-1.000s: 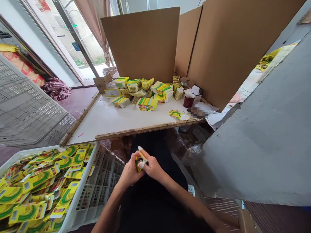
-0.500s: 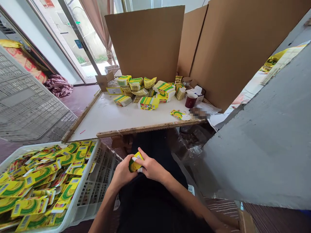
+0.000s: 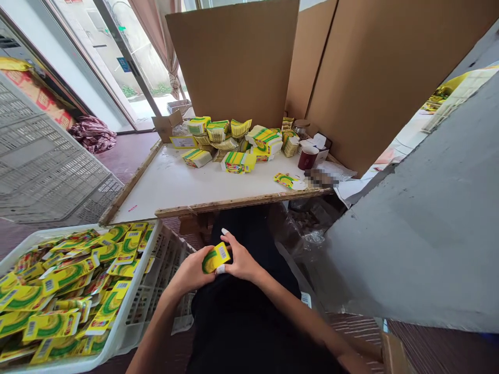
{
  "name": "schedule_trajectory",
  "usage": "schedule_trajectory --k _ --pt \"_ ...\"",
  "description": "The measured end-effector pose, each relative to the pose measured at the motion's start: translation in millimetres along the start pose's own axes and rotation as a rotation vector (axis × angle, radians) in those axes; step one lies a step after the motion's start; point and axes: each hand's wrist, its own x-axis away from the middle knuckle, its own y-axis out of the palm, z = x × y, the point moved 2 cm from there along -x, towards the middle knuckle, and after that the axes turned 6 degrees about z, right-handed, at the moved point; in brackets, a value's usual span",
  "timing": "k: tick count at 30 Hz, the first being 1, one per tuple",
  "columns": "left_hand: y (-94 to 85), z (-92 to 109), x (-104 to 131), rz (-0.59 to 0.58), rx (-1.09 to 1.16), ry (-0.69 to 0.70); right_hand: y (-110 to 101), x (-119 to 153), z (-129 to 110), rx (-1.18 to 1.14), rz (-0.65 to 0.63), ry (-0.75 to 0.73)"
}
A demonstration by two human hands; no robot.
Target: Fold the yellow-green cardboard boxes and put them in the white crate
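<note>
Tall brown cardboard panels stand behind a white-topped bench. Below the bench, at the left, a white crate is heaped with yellow-and-green cartons. On the bench, bundled yellow packs sit in a cluster near the panels, with a dark red mug to their right and a flattened yellow piece nearer the front edge.

Over the person's dark-clothed lap are two bare hands. The left hand pinches one end of a small carton, held tilted, its green-arc face and barcode in plain view. The right hand is spread beside it, index finger raised, white-wrapped thumb at the carton's lower edge. The left hand thus seems to bear most of the hold, leaving the right fingers freer to work.
</note>
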Motion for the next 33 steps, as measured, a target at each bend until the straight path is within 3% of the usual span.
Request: schedule_trajectory --k 2,4,6,7,9,11,16,20,23,26,28,29,30,33 --pt "-22.5 -24 5 0.223 -0.077 -0.115 -3 -4 10 0.154 -0.037 0.043" --pt "-49.0 -51 17 0.596 -0.237 -0.306 -9 -8 22 0.434 -0.058 0.095" --pt "-64.1 -73 27 0.771 -0.302 -0.446 -12 -10 37 0.629 -0.082 0.152" --pt "-65.3 -80 29 0.777 -0.282 -0.471 -13 -10 43 0.666 -0.096 0.174" --pt "-55.5 -86 24 0.678 -0.178 -0.442 -12 -10 53 0.667 -0.114 0.183" --pt "-34.0 -80 12 0.510 -0.066 -0.347 -11 -10 59 0.667 -0.112 0.171" --pt "24.5 -48 -14 0.150 0.016 -0.126 -15 -7 61 0.655 -0.070 0.175" --pt "47.6 -21 -17 -0.104 0.072 -0.003 -19 -6 62 0.624 -0.081 0.185" --pt "34.6 11 -14 -0.135 0.212 0.044 -21 -7 64 0.590 -0.057 0.197" --pt "-5.0 47 5 -0.131 0.422 0.133 -23 -9 66 0.561 -0.036 0.212" --pt "-36.6 60 31 -0.144 0.484 0.187 -23 -8 67 0.551 -0.037 0.214" --pt "-51.5 59 46 -0.105 0.480 0.169 -24 -8 68 0.549 -0.040 0.214" --pt "-62.9 55 60 -0.137 0.447 0.148 -24 -7 69 0.549 -0.043 0.215" --pt "-84.1 30 96 -0.162 0.375 0.134 -24 -6 70 0.559 -0.056 0.213"
